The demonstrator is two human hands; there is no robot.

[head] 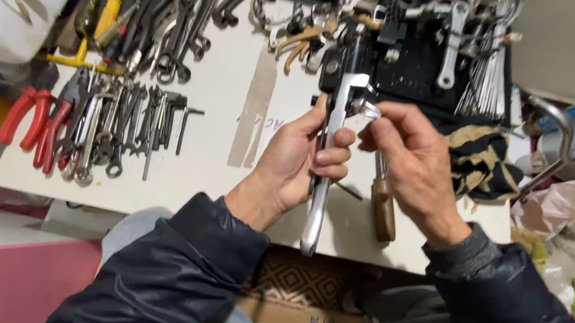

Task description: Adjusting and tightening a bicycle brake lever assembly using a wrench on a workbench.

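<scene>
My left hand (298, 159) grips the shaft of a long shiny adjustable wrench (323, 177), held upright over the white table (216, 116), jaws at the top. At those jaws my right hand (412, 163) pinches a small clear, shiny piece (370, 110) between thumb and forefinger. Both arms wear dark jacket sleeves. Just below my right hand, a tool with a brown wooden handle (383, 212) lies on the table.
Red-handled pliers (33, 127), a row of spanners and hex keys (135, 127) lie at the left. More wrenches (175, 25) and a yellow-handled tool fill the back. A black tray with spokes (486, 74), a striped cloth (480, 161) and plastic bags sit at the right.
</scene>
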